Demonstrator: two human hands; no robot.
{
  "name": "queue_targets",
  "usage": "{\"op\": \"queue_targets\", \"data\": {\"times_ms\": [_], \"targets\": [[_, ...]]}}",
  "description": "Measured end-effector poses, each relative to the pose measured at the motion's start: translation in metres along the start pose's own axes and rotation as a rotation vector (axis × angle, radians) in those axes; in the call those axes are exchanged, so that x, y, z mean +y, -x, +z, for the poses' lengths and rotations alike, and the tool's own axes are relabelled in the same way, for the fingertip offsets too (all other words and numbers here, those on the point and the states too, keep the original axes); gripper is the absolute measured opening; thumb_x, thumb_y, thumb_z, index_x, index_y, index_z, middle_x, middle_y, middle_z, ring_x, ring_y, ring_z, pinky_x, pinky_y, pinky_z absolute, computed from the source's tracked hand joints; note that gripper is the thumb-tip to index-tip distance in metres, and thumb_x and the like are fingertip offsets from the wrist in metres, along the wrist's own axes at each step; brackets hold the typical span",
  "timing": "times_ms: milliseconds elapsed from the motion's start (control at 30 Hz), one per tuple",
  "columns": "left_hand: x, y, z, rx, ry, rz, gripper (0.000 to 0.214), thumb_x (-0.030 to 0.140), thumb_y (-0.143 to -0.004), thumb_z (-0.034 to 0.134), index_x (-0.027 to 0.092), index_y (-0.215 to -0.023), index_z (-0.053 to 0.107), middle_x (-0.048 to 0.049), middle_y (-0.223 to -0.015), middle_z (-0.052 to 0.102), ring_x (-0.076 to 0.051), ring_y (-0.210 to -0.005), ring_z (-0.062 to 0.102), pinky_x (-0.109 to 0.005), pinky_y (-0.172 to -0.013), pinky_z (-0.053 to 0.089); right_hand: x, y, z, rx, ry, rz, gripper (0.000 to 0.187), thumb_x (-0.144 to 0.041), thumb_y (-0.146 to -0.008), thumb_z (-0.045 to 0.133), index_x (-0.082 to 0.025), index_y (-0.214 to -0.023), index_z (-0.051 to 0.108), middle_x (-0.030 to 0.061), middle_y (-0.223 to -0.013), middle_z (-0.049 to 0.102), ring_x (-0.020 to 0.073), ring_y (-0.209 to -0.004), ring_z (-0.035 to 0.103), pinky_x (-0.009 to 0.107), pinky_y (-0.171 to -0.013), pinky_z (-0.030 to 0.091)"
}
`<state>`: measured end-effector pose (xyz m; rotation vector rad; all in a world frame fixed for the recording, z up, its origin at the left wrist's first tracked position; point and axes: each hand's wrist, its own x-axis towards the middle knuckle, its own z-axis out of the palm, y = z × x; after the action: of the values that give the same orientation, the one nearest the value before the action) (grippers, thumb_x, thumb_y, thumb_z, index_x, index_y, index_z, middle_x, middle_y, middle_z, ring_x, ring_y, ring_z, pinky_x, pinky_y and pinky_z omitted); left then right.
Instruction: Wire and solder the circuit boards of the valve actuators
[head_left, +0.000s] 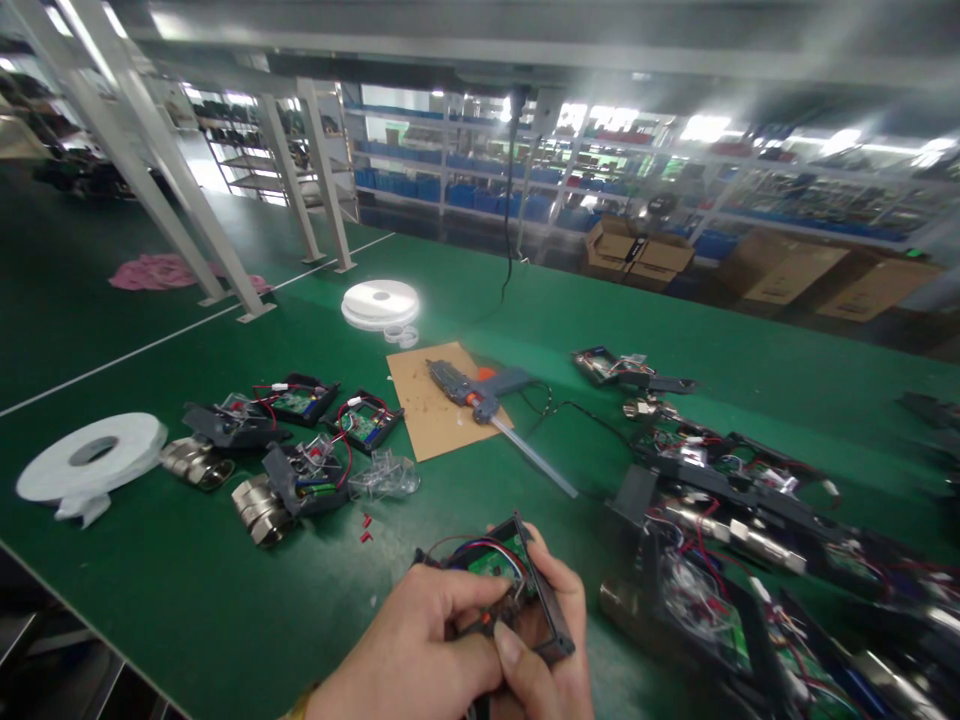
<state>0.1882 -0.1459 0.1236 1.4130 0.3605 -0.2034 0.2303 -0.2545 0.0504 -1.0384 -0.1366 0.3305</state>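
My left hand (409, 650) and my right hand (562, 610) are both closed on a small black module (517, 580) near the table's front edge. The module has a black frame, a green circuit board and red and blue wires. My left fingers pinch its near side, over the wires. My right fingers wrap behind the frame, with the thumb on its lower edge. What sits under my thumbs is hidden.
A glue gun (480, 390) lies on a cardboard sheet (427, 420) at mid-table. Several similar modules (300, 475) and a clear plastic piece (386, 475) lie to the left. More modules are piled at right (712, 520). White tape rolls (94, 455) (379, 300) lie on the green table (187, 600).
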Motion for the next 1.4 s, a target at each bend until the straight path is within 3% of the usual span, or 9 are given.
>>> {"op": "queue_targets", "data": {"times_ms": [167, 267, 400, 600, 900, 1067, 1167, 1300, 1400], "targets": [[0.007, 0.002, -0.004, -0.093, -0.070, 0.054, 0.025, 0.031, -0.077, 0.058, 0.017, -0.091, 0.074, 0.0020, -0.075, 0.060, -0.014, -0.073, 0.049, -0.024, -0.070, 0.039, 0.000, -0.002, 0.004, 0.012, -0.120, 0.059, 0.064, -0.044, -0.068, 0.081, -0.028, -0.124, 0.055, 0.0095, -0.151, 0.045, 0.0376, -0.129, 0.053, 0.053, -0.105, 0.045], [0.016, 0.004, -0.007, -0.075, -0.239, 0.084, 0.024, 0.028, -0.080, 0.055, 0.018, -0.091, 0.074, 0.0016, -0.082, 0.066, -0.016, -0.080, 0.053, -0.023, -0.072, 0.042, 0.001, -0.004, 0.003, -0.022, -0.164, 0.079, 0.064, -0.045, -0.068, 0.080, -0.029, -0.125, 0.053, 0.0094, -0.148, 0.048, 0.0367, -0.122, 0.058, 0.053, -0.101, 0.048], [0.022, 0.005, -0.009, -0.060, -0.338, 0.090, 0.024, 0.027, -0.083, 0.053, 0.018, -0.091, 0.074, 0.0017, -0.088, 0.070, -0.018, -0.084, 0.057, -0.024, -0.078, 0.045, 0.002, -0.004, 0.001, -0.048, -0.086, 0.014, 0.060, -0.044, -0.072, 0.079, -0.028, -0.124, 0.055, 0.0092, -0.151, 0.045, 0.0359, -0.127, 0.055, 0.051, -0.100, 0.049], [0.022, 0.008, -0.009, 0.007, -0.475, 0.078, 0.022, 0.031, -0.084, 0.055, 0.021, -0.090, 0.074, 0.0032, -0.089, 0.071, -0.017, -0.084, 0.058, -0.024, -0.081, 0.044, 0.001, -0.001, 0.003, 0.013, -0.073, 0.050, 0.063, -0.045, -0.066, 0.084, -0.029, -0.121, 0.056, 0.0077, -0.152, 0.043, 0.0351, -0.128, 0.053, 0.049, -0.103, 0.047], [0.016, 0.003, -0.007, -0.042, -0.320, 0.086, 0.025, 0.030, -0.083, 0.056, 0.018, -0.096, 0.074, 0.0007, -0.088, 0.070, -0.019, -0.088, 0.058, -0.024, -0.075, 0.044, 0.003, -0.001, 0.008, 0.083, -0.095, 0.062, 0.069, -0.048, -0.062, 0.086, -0.029, -0.121, 0.056, 0.0083, -0.151, 0.044, 0.0365, -0.131, 0.051, 0.050, -0.107, 0.044], [-0.001, -0.006, -0.007, 0.079, -0.139, 0.135, 0.034, 0.031, -0.084, 0.054, 0.016, -0.108, 0.072, -0.0022, -0.088, 0.070, -0.021, -0.085, 0.061, -0.028, -0.074, 0.047, 0.008, 0.002, 0.003, 0.022, -0.017, -0.005, 0.062, -0.043, -0.069, 0.084, -0.028, -0.122, 0.055, 0.0087, -0.156, 0.037, 0.0377, -0.137, 0.043, 0.052, -0.106, 0.046], [-0.003, -0.006, -0.013, 0.060, -0.157, 0.135, 0.033, 0.031, -0.083, 0.054, 0.017, -0.108, 0.071, -0.0024, -0.090, 0.070, -0.020, -0.084, 0.062, -0.029, -0.075, 0.048, 0.006, 0.002, -0.001, -0.049, 0.004, 0.002, 0.061, -0.048, -0.074, 0.079, -0.028, -0.125, 0.054, 0.0103, -0.154, 0.040, 0.0386, -0.136, 0.045, 0.054, -0.105, 0.046], [0.008, -0.002, -0.018, 0.208, -0.295, 0.173, 0.029, 0.031, -0.081, 0.058, 0.018, -0.105, 0.064, -0.0005, -0.087, 0.069, -0.018, -0.079, 0.062, -0.027, -0.072, 0.048, -0.002, -0.001, 0.002, -0.137, -0.059, 0.072, 0.055, -0.050, -0.079, 0.073, -0.033, -0.127, 0.053, 0.0075, -0.152, 0.044, 0.0387, -0.132, 0.050, 0.058, -0.106, 0.044], [0.016, -0.005, -0.019, 0.326, -0.576, 0.229, 0.009, 0.027, -0.082, 0.056, 0.021, -0.086, 0.061, 0.0016, -0.076, 0.063, -0.016, -0.069, 0.058, -0.027, -0.064, 0.043, -0.007, -0.003, 0.007, -0.111, -0.145, 0.122, 0.057, -0.047, -0.074, 0.078, -0.032, -0.124, 0.055, 0.0086, -0.149, 0.047, 0.0408, -0.131, 0.050, 0.060, -0.106, 0.043]]}}
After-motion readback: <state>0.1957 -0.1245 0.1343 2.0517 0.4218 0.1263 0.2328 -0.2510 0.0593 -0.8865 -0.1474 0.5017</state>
